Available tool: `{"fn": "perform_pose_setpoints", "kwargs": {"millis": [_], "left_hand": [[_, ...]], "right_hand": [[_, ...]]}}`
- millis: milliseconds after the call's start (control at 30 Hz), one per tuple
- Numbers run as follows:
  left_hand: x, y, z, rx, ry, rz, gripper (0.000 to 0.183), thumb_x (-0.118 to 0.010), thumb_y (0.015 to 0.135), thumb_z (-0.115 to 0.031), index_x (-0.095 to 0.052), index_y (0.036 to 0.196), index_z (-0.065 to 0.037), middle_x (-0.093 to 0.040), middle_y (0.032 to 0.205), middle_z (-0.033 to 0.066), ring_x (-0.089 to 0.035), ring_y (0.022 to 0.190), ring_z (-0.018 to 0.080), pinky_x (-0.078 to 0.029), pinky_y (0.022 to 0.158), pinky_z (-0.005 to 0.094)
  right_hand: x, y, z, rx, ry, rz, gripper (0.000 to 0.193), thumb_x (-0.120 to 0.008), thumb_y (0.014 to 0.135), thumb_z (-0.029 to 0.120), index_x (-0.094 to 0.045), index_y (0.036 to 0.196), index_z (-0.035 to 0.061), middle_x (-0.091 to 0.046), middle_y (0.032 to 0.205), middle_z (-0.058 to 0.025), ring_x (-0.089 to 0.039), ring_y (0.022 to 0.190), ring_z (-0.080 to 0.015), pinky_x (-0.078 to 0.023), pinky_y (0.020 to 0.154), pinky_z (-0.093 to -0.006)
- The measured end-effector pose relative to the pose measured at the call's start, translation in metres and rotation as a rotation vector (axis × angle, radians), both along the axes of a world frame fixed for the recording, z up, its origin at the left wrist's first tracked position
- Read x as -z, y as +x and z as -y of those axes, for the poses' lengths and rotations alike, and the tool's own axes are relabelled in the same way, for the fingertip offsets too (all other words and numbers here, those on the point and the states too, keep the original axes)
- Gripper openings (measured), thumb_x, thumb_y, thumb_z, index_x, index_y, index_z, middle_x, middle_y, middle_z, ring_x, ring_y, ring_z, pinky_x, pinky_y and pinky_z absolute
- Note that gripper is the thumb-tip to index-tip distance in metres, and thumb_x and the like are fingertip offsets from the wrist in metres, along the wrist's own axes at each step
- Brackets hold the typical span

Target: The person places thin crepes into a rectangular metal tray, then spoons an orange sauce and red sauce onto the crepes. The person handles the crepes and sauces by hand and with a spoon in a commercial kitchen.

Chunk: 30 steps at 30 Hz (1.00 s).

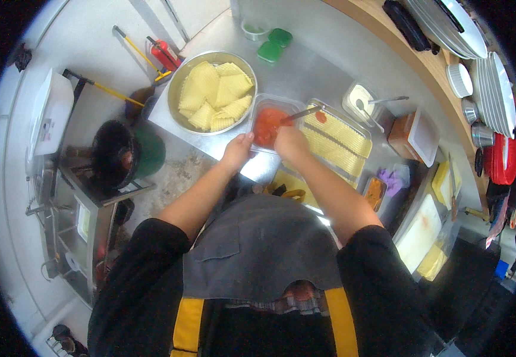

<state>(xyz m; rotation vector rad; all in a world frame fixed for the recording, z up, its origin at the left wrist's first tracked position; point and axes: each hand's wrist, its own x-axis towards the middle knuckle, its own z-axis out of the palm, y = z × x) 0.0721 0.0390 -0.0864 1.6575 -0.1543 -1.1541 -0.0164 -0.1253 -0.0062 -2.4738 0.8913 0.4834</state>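
Observation:
My left hand [238,151] grips the near left edge of a clear plastic tub [296,107] of chunky red sauce [267,123]. At the tub's right side, my right hand [292,143] is closed on a long-handled utensil [303,115], whose working end is hidden. That handle slants up to the right, over a tray [370,147] lined with ridged yellow pasta sheets [335,143]. A dab of red sauce [321,117] lies on the sheets near the tray's far end. Left of the tub, a large round metal bowl [175,98] holds more ridged pasta sheets [201,86].
Farther right are a white-filled tub [359,98] with spoons, a brown-filled lidded container [411,138] and a purple cloth [392,181]. Green lids [274,44] lie at the back. Plates [493,89] fill the right shelf. A dark bin [115,152] stands left.

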Motion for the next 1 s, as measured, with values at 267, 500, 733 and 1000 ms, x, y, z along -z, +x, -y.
{"fn": "perform_pose_setpoints", "kwargs": {"millis": [267, 500, 733, 1000], "left_hand": [[0.004, 0.0, 0.0, -0.027, -0.029, 0.029, 0.045, -0.046, 0.111, -0.041, -0.061, 0.116, 0.0, -0.062, 0.093, 0.0057, -0.062, 0.08, 0.0159, -0.057, 0.076, 0.0325], [0.002, 0.001, -0.001, -0.045, -0.048, -0.035, 0.047, -0.046, 0.11, -0.042, -0.061, 0.118, 0.003, -0.066, 0.1, 0.0097, -0.062, 0.077, 0.0166, -0.057, 0.073, 0.0313], [-0.001, 0.002, -0.002, -0.015, -0.056, -0.006, 0.049, -0.043, 0.111, -0.041, -0.059, 0.125, 0.004, -0.068, 0.105, 0.0127, -0.067, 0.083, 0.0189, -0.057, 0.073, 0.0315], [-0.004, 0.004, -0.005, 0.036, -0.024, 0.004, 0.043, -0.042, 0.111, -0.042, -0.059, 0.125, -0.004, -0.069, 0.114, 0.008, -0.068, 0.096, 0.0177, -0.059, 0.085, 0.0336]], "right_hand": [[0.014, -0.063, 0.028, 0.192, 0.232, 0.278, 0.023, -0.057, 0.091, 0.016, -0.074, 0.1, 0.0036, -0.073, 0.099, -0.0225, -0.069, 0.095, -0.0394, -0.054, 0.085, -0.0468], [0.014, -0.099, 0.026, 0.421, 0.464, 0.393, 0.023, -0.061, 0.094, 0.02, -0.073, 0.103, 0.0033, -0.069, 0.085, -0.0109, -0.065, 0.079, -0.0223, -0.05, 0.072, -0.0368], [-0.014, -0.174, 0.053, 0.602, 0.513, 0.417, 0.023, -0.059, 0.094, 0.018, -0.072, 0.105, 0.0018, -0.073, 0.09, -0.015, -0.069, 0.084, -0.0254, -0.052, 0.077, -0.038], [0.059, -0.19, 0.068, 0.49, -0.002, 0.379, 0.024, -0.055, 0.097, 0.017, -0.07, 0.107, 0.0023, -0.072, 0.1, -0.0241, -0.069, 0.096, -0.0414, -0.053, 0.085, -0.0473]]}}
